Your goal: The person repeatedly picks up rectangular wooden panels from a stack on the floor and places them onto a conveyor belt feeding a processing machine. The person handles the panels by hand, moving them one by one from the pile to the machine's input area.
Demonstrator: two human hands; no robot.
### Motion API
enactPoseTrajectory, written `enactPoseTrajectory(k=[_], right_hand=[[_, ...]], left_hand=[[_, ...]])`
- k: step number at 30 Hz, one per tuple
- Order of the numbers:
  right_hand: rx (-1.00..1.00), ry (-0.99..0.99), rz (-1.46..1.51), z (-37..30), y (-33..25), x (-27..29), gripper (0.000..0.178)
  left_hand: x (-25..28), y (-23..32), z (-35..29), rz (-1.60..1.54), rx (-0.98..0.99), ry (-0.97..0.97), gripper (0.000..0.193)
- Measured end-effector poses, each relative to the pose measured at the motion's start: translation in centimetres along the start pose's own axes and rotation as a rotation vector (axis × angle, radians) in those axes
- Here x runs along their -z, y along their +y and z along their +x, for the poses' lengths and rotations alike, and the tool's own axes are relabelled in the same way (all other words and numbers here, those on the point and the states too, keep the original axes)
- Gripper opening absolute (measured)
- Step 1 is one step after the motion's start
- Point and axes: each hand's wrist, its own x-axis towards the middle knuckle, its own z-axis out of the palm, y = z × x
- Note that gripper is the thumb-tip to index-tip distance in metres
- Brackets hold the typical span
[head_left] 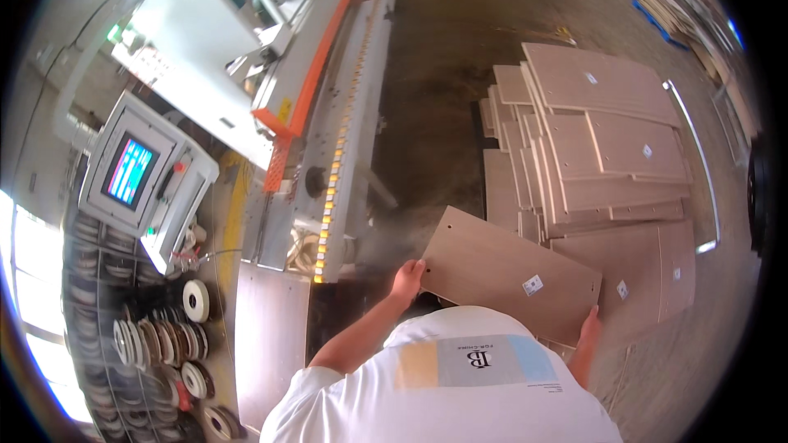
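Observation:
A flat brown wood panel (501,267) with a small white label and a few drilled holes is held in front of my body, tilted down to the right. My left hand (408,279) grips its left end, the thumb lying over the edge. At the right end, my right hand (590,326) closes on the lower corner; most of its fingers are hidden. Just beyond the panel, to the right, lies a stack of similar labelled panels (566,148), and another panel (636,267) lies low beside the held one.
Left of me runs a long machine with an orange rail (316,57) and a row of yellow rollers (330,197). A control console (144,176) with a lit screen stands farther left, above rolls of edging tape (160,340). A pale panel (271,336) lies at the machine's near end.

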Motion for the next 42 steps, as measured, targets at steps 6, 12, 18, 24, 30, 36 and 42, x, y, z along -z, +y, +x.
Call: enactPoseTrajectory(k=[6, 12, 18, 24, 30, 36, 42], right_hand=[[0.042, -0.327, 0.745, -8.9, -8.0, -3.3, 0.073], [0.003, -0.356, 0.664, -12.8, -19.5, -12.9, 0.070], [0.064, -0.420, 0.500, -20.0, -29.7, -22.4, 0.067], [0.074, -0.765, 0.660, -23.5, -34.6, -29.4, 0.057], [0.522, -1.024, 0.261, -28.2, -39.4, -28.0, 0.049], [0.771, -0.858, -0.224, -30.0, -40.9, -27.2, 0.043], [0.814, -0.947, 0.056, -31.1, -39.4, -26.7, 0.043]], left_hand=[[6.6, -1.2, 3.7, 0.175, -0.155, 0.140, 0.041], [18.4, -0.7, 5.4, 0.572, -0.214, 0.321, 0.037], [27.2, 0.3, 6.6, 0.652, -0.144, 0.615, 0.048], [35.1, -1.8, 8.4, 0.768, -0.233, 0.726, 0.048], [49.7, 5.5, 10.0, 0.559, -0.369, 1.060, 0.045], [67.3, 15.8, 11.1, 0.697, -0.489, 1.375, 0.041], [77.5, 21.1, 12.8, 0.759, -0.260, 1.452, 0.051]])
